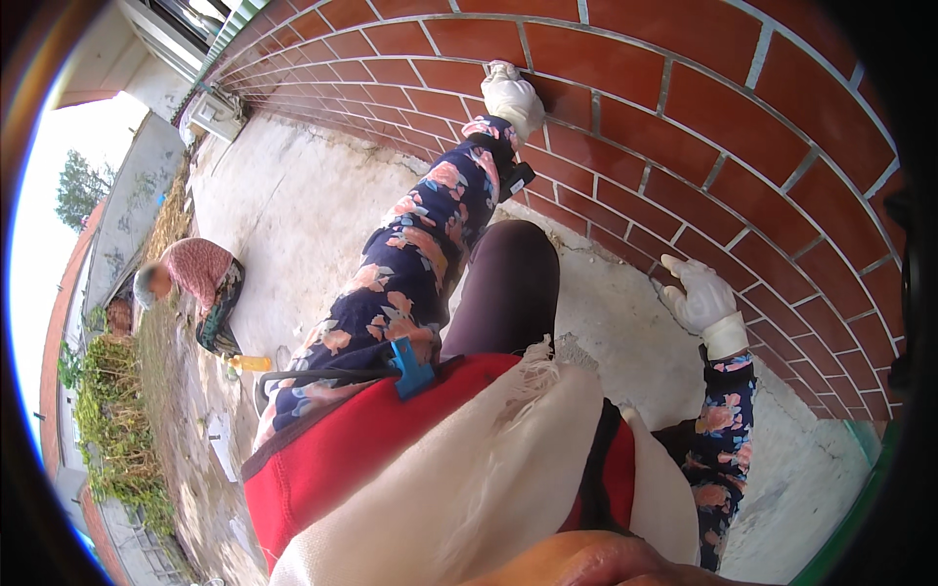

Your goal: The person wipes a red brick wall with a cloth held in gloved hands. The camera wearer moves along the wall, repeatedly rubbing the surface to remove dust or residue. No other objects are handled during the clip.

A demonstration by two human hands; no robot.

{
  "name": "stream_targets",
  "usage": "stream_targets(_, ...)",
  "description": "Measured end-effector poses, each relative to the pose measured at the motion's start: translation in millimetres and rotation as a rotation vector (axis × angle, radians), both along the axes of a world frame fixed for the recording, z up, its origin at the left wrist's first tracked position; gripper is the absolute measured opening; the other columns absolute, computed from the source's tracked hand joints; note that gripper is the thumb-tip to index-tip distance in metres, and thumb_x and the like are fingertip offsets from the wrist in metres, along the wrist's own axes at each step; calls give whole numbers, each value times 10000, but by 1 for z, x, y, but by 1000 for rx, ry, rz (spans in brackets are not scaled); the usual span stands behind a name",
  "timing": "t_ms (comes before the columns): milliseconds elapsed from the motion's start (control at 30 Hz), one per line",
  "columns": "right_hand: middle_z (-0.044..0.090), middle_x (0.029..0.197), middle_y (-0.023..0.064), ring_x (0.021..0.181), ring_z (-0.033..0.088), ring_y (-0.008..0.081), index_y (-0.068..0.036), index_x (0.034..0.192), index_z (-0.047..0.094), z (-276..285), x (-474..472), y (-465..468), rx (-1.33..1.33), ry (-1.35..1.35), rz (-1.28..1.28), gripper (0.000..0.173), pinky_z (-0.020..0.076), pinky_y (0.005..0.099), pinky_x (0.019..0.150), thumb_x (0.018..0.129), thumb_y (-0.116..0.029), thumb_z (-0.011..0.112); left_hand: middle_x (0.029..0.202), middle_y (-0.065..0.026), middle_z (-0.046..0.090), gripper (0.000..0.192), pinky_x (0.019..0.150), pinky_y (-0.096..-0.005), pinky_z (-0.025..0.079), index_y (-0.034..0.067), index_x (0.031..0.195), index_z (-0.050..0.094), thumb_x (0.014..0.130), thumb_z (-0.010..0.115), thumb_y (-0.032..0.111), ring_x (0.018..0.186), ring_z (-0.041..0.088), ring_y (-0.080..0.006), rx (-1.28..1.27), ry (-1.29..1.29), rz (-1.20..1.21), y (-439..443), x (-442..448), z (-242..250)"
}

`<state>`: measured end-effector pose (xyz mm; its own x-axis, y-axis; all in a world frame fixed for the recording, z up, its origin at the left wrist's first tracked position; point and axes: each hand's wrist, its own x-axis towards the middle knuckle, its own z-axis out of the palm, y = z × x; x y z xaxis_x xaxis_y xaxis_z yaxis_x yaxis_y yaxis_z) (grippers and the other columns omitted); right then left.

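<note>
My left hand [511, 95], in a white glove, is raised against the red tile wall [623, 55] with its fingers curled. Whether something small sits inside those fingers is hidden by the glove. Pale grout lines run between the glossy, brick-shaped tiles. Lower down on the right, my right hand [698, 293] wears a thin white glove over a thicker cuff. Its thumb and fingers are apart and hold nothing visible, close to the lower tiles. A floral sleeve covers each forearm, and a dark device [517, 182] is strapped near the left wrist.
A concrete floor [271, 190] meets the wall's base. Another person [201, 271] bends over at the left, near a yellowish bottle [249, 362]. An air conditioner unit [218, 113] stands by the wall's far end. Green plants [117, 410] grow along the yard's edge.
</note>
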<state>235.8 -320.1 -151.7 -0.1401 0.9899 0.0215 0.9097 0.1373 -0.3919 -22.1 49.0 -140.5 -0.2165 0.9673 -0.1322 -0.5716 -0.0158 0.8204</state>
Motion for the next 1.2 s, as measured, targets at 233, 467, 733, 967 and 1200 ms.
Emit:
stream_targets(233,643,1167,153,1165,563,341,-120,1299,569,7,-2,-3,-25,2,-9,505,469,445,970,815,-213,680,771,37,566,311,718,-301,414,103,905,610,1004,531,387,705,465,-146,-58,-216,-25,-26,30,1)
stream_targets(467,640,1183,155,1174,565,341,-131,1301,570,1,0,-3,-27,-20,-17,504,473,441,974,819,-220,686,735,37,562,242,629,-232,434,75,882,626,1016,508,238,666,514,-102,230,-470,-326,22,34,-49)
stream_targets(733,630,1211,156,1145,580,342,-163,1313,564,-12,1,-1,-8,-61,-3,503,494,449,935,830,-242,681,816,47,534,177,751,-207,426,69,930,601,1018,480,164,803,509,-86,154,354,-375,-35,52,-27)
stream_targets(967,631,1208,156,1136,586,341,-183,1323,556,-10,-1,1,-78,-71,-19,507,500,455,922,835,-262,669,1052,-49,653,309,830,-270,490,43,1173,616,887,666,149,988,606,-151,486,1140,-669,-89,59,10)
stream_targets(1200,641,1137,161,1077,596,366,-144,1305,568,2,8,-9,20,24,-20,498,498,472,905,827,-237,672,971,-48,677,218,890,-336,503,59,1114,647,912,570,88,892,648,-189,1076,924,-55,-79,24,16)
